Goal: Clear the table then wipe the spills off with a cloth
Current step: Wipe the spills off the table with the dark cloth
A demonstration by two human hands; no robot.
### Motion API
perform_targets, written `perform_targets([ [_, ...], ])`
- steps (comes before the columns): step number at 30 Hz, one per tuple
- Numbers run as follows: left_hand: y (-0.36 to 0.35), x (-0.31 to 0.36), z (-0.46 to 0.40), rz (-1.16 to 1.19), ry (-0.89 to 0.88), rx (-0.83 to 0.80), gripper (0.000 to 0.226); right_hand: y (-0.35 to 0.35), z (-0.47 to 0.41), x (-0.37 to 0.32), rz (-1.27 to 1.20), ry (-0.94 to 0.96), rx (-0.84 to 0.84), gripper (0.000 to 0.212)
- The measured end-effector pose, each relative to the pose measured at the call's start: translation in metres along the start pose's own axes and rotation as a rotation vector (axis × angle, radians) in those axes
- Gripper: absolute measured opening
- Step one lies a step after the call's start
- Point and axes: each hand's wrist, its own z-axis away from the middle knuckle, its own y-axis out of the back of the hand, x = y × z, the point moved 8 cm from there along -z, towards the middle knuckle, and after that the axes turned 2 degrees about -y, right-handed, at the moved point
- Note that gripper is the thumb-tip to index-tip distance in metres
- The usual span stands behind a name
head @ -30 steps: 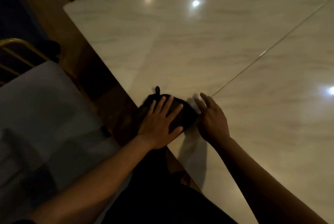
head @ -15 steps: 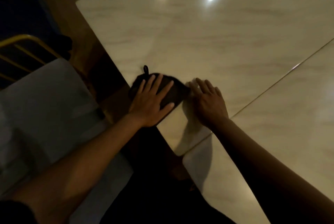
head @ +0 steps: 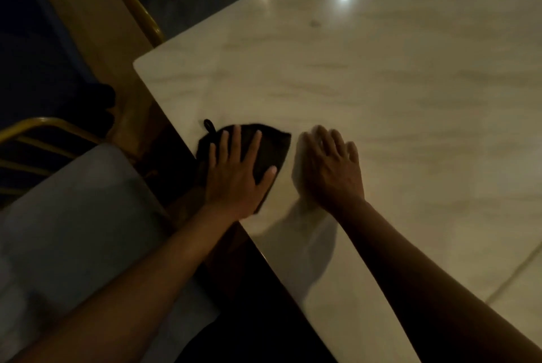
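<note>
Head view: left hand (head: pixel 234 175) flat, pressing dark folded cloth (head: pixel 272 148) onto pale marble worktop (head: pixel 381 99) for wiping; right hand (head: pixel 331 166) flat, bracing.

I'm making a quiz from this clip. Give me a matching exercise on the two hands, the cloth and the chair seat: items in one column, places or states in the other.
Items:
1. Left hand
2. Right hand
3. Cloth
4. Chair seat

States:
A. flat on the bare table
B. grey, beside the table
C. dark, at the table edge
D. pressing on the cloth

Pairs: 1-D, 2-A, 3-C, 4-B
</note>
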Motion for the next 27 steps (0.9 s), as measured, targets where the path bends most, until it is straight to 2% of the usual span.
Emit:
perform_targets([
  [4,0.01,-0.045,-0.053,-0.029,-0.157,-0.046,0.08,0.0,-0.029,-0.01,-0.03,-0.05,0.013,0.062],
  [8,0.028,-0.104,-0.141,-0.004,0.025,-0.016,0.082,-0.004,-0.028,-0.009,-0.14,-0.092,0.054,0.061],
  [11,0.027,-0.098,-0.149,0.015,0.097,-0.01,0.083,-0.005,-0.031,-0.008,-0.148,-0.117,0.062,0.062],
  [15,0.019,-0.054,-0.092,-0.008,-0.095,-0.004,0.082,0.001,-0.042,-0.011,-0.073,-0.159,0.062,0.066],
  [18,0.014,-0.048,-0.074,-0.04,-0.173,-0.041,0.081,0.005,-0.068,-0.02,-0.066,-0.158,0.072,0.068],
  [21,0.02,-0.071,-0.108,-0.042,-0.194,-0.031,0.08,0.009,-0.098,-0.032,-0.11,-0.158,0.099,0.069],
  [24,0.032,-0.114,-0.164,-0.031,-0.09,-0.002,0.082,0.009,-0.109,-0.038,-0.161,-0.184,0.102,0.071],
  [27,0.044,-0.136,-0.227,-0.042,-0.064,-0.017,0.087,0.01,-0.113,-0.042,-0.178,-0.245,0.134,0.07],
])
